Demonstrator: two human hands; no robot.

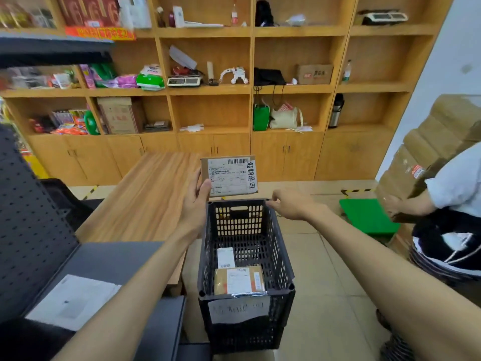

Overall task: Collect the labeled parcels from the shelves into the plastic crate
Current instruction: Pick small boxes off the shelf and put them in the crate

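Left hand (195,201) gripped labeled parcel (229,175) by one edge over plastic crate (282,256); right hand (291,204) fingers loose, empty. Likely risk: parcel slipping, clipping rim.

Your left hand (194,201) grips a labeled parcel (229,175) above the black crate (283,259); right hand (290,204) loose over the crate's far rim; two parcels (239,280) inside the crate.
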